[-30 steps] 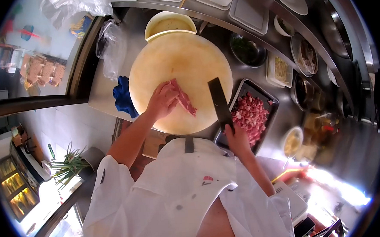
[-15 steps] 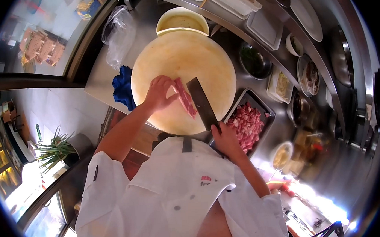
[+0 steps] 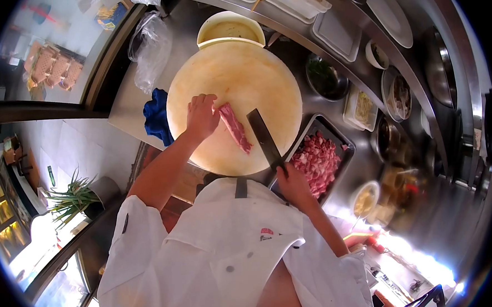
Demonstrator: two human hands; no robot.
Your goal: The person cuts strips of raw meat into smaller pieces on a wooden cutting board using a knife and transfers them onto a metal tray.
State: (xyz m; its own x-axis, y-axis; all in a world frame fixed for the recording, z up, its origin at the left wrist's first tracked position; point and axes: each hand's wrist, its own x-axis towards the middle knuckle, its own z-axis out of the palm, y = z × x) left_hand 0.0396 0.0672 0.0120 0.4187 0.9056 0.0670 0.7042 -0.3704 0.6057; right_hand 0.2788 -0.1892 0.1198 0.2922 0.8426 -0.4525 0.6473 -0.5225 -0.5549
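Note:
A strip of raw red meat (image 3: 235, 129) lies on the round chopping board (image 3: 241, 70). Just left of its upper end is my left hand (image 3: 202, 116), fingers bent over the board; whether the fingertips touch the meat or hold anything is too small to tell. My right hand (image 3: 291, 181) is closed around the handle of a dark, broad-bladed cleaver (image 3: 264, 136). The blade points up and left over the board, to the right of the strip and apart from it. Cut pink meat pieces (image 3: 316, 162) fill part of a dark tray (image 3: 349, 152) beside the board.
Behind the board stands a cream container (image 3: 231, 27). A blue cloth (image 3: 157, 117) and a clear plastic bag (image 3: 151, 50) lie left. To the right are a metal bowl with greens (image 3: 325, 77), a white container (image 3: 360, 108) and a metal shelf edge (image 3: 414, 72).
My left hand has moved from over the meat strip to its upper left. The cleaver went left over the board, then slightly back, its blade now tilted further left than at first.

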